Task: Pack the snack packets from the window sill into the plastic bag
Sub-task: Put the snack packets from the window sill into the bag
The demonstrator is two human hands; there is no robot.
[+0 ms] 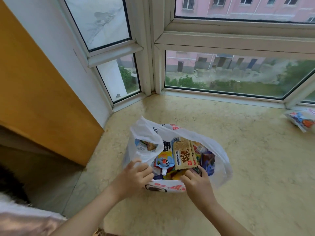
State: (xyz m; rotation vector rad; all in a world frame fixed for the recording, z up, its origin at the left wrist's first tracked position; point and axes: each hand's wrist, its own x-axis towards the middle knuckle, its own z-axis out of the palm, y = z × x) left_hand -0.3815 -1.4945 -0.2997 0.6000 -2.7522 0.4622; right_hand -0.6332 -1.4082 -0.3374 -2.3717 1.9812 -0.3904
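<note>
On the sill, the white plastic bag [172, 132] gapes, packet-stuffed, fingers [190, 176] holding its rim.

The plastic bag [170, 132] stands on the window sill [238, 150], with snack packets [185, 155] inside it, just beyond the fingers [187, 178]. One packet [301, 120] lies on the sill far right of the fingers, well apart from the bag.

Both hands, left hand [136, 174] and right hand [196, 182], grip the plastic bag [219, 150].
</note>
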